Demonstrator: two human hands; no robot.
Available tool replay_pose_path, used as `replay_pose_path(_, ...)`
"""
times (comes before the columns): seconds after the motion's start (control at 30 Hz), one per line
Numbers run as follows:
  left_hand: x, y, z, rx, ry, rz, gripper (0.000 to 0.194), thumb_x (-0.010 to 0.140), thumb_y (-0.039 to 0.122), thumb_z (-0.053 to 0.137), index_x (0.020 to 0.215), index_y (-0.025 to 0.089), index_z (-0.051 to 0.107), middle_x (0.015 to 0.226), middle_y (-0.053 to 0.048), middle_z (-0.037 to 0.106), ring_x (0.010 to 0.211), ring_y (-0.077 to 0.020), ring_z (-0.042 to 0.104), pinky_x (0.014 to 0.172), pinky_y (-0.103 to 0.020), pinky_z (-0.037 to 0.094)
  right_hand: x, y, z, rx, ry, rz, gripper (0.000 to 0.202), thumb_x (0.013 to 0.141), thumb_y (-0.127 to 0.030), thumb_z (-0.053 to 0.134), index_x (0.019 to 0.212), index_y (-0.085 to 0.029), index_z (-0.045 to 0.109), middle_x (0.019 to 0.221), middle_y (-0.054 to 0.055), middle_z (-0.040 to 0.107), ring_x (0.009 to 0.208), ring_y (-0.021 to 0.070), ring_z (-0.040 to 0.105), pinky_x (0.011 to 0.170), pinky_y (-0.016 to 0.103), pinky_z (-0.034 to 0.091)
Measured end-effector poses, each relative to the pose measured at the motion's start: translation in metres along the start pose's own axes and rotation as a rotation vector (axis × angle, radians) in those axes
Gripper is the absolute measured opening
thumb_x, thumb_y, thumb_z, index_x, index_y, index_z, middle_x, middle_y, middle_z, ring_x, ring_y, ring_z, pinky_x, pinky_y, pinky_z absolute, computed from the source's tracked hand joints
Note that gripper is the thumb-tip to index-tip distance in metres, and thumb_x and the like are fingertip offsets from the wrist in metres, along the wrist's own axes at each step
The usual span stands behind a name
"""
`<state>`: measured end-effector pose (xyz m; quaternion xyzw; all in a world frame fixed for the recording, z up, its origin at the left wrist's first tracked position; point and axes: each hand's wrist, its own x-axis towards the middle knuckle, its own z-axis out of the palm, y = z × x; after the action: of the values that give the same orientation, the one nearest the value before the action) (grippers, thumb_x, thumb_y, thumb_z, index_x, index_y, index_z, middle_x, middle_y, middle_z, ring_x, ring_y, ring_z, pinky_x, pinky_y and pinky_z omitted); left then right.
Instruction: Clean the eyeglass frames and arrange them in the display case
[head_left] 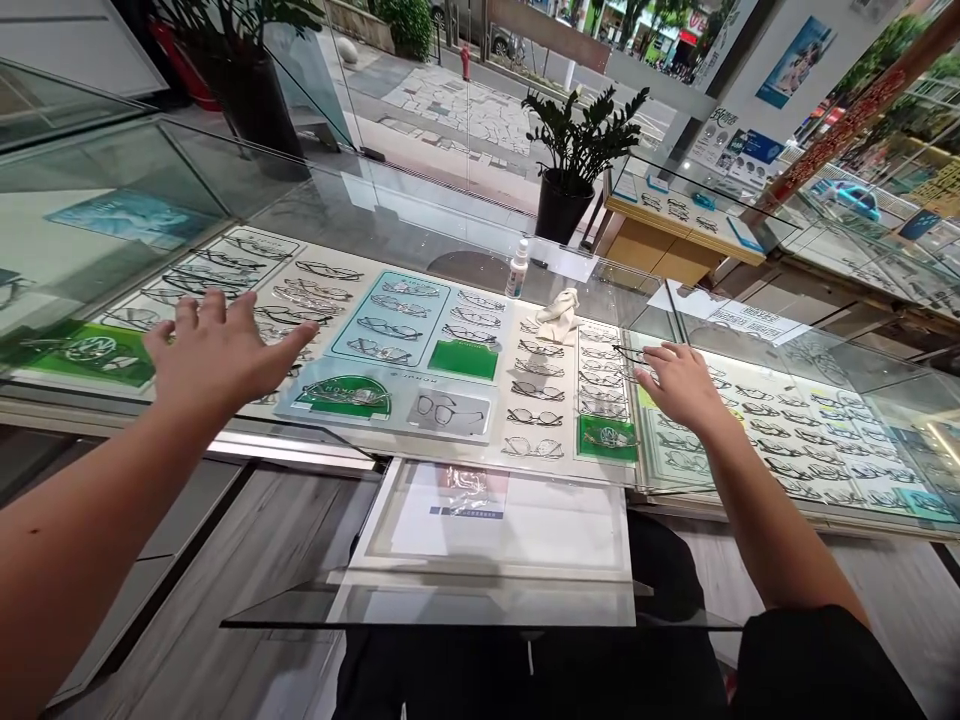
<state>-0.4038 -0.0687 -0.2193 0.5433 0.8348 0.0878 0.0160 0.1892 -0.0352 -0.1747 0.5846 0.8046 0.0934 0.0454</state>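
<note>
My left hand (214,350) is spread over the glass top at the left, fingers apart and holding nothing. Rows of eyeglasses and a green card lie under the glass around it. At the right, my right hand (682,385) has its fingers closed around part of a dark-framed pair of eyeglasses (628,354), which sticks out to the left above the glass. Further left on the counter top are a crumpled pale cloth (558,316) and a small white spray bottle (517,268) standing upright.
Below the glass counter (465,262), an open drawer (622,540) with a glass front juts toward me, holding papers and a clear packet (472,487). Several eyeglasses fill the display on both sides. Beyond the counter stand a potted plant (564,205) and a wooden display table (652,240).
</note>
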Motion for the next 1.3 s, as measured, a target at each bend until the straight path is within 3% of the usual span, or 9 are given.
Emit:
replay_pose_path(0.13, 0.001, -0.003, 0.003, -0.007, -0.002, -0.012, 0.109, 0.094, 0.088, 0.018, 0.173, 0.014, 0.027, 0.182, -0.022, 0.017, 0.168, -0.0433, 0.017, 0.13, -0.068, 0.019, -0.011, -0.008, -0.019, 0.031, 0.152, -0.004, 0.065, 0.113, -0.049, 0.032, 0.15, -0.006, 0.063, 0.157, 0.02, 0.062, 0.154, 0.043, 0.042, 0.125, 0.065, 0.034)
replay_pose_path(0.27, 0.0, -0.004, 0.005, -0.023, 0.001, -0.005, 0.109, 0.095, 0.088, 0.022, 0.172, 0.012, 0.029, 0.181, -0.023, 0.018, 0.168, -0.0446, 0.017, 0.129, -0.069, 0.019, -0.055, -0.036, -0.069, 0.267, 0.241, -0.191, 0.059, 0.112, -0.051, 0.041, 0.16, -0.02, 0.055, 0.16, 0.014, 0.06, 0.156, 0.0401, 0.042, 0.127, 0.067, 0.037)
replay_pose_path(0.37, 0.0, -0.004, 0.006, -0.037, -0.001, 0.009, 0.109, 0.096, 0.088, 0.023, 0.172, 0.01, 0.028, 0.181, -0.024, 0.018, 0.168, -0.0454, 0.016, 0.129, -0.069, 0.018, -0.099, -0.066, -0.109, 0.525, 0.052, -0.417, 0.055, 0.112, -0.047, 0.047, 0.166, -0.034, 0.047, 0.168, 0.006, 0.053, 0.159, 0.0342, 0.042, 0.129, 0.06, 0.04)
replay_pose_path(0.5, 0.0, -0.005, 0.006, -0.053, -0.007, 0.013, 0.107, 0.098, 0.087, 0.025, 0.173, 0.01, 0.026, 0.181, -0.025, 0.018, 0.168, -0.0461, 0.015, 0.129, -0.07, 0.017, -0.136, -0.114, -0.127, 0.704, -0.434, -0.607, 0.064, 0.111, -0.052, 0.051, 0.171, -0.037, 0.037, 0.174, 0.003, 0.045, 0.16, 0.0287, 0.043, 0.129, 0.047, 0.044)
replay_pose_path(0.6, -0.001, -0.004, 0.006, -0.061, -0.01, 0.01, 0.106, 0.099, 0.086, 0.027, 0.172, 0.009, 0.027, 0.181, -0.025, 0.017, 0.168, -0.046, 0.014, 0.129, -0.069, 0.015, -0.137, -0.159, -0.105, 0.754, -0.677, -0.614, 0.072, 0.111, -0.063, 0.042, 0.172, -0.026, 0.036, 0.177, 0.009, 0.039, 0.166, 0.0317, 0.033, 0.133, 0.049, 0.037)
replay_pose_path(0.67, -0.001, -0.004, 0.006, -0.066, -0.005, 0.012, 0.106, 0.099, 0.085, 0.028, 0.172, 0.008, 0.028, 0.181, -0.025, 0.017, 0.168, -0.0457, 0.014, 0.13, -0.069, 0.015, -0.129, -0.191, -0.076, 0.74, -0.702, -0.56, 0.082, 0.11, -0.068, 0.035, 0.172, -0.014, 0.036, 0.179, 0.015, 0.034, 0.168, 0.0345, 0.024, 0.135, 0.052, 0.03)
replay_pose_path(0.77, -0.002, -0.003, 0.005, -0.068, 0.002, 0.014, 0.106, 0.099, 0.085, 0.029, 0.171, 0.007, 0.029, 0.18, -0.026, 0.019, 0.167, -0.0462, 0.015, 0.13, -0.069, 0.016, -0.109, -0.235, -0.019, 0.676, -0.541, -0.453, 0.091, 0.11, -0.07, 0.03, 0.17, -0.001, 0.033, 0.178, 0.023, 0.03, 0.169, 0.0395, 0.018, 0.137, 0.056, 0.022)
replay_pose_path(0.97, -0.003, -0.002, 0.004, -0.052, 0.001, -0.001, 0.107, 0.097, 0.085, 0.025, 0.172, 0.009, 0.029, 0.181, -0.023, 0.02, 0.168, -0.0448, 0.015, 0.131, -0.068, 0.016, -0.032, -0.291, 0.08, 0.455, -0.224, -0.228, 0.097, 0.108, -0.07, 0.034, 0.171, 0.004, 0.026, 0.183, 0.022, 0.012, 0.171, 0.0404, 0.004, 0.138, 0.057, 0.008)
replay_pose_path(1.3, -0.003, -0.002, 0.005, -0.045, 0.005, -0.034, 0.108, 0.094, 0.086, 0.023, 0.172, 0.012, 0.032, 0.182, -0.02, 0.02, 0.169, -0.0426, 0.015, 0.132, -0.065, 0.017, 0.093, -0.32, 0.129, 0.418, 0.048, -0.122, 0.094, 0.11, -0.065, 0.022, 0.162, 0.011, 0.04, 0.175, 0.028, 0.035, 0.167, 0.0436, 0.018, 0.136, 0.055, 0.008)
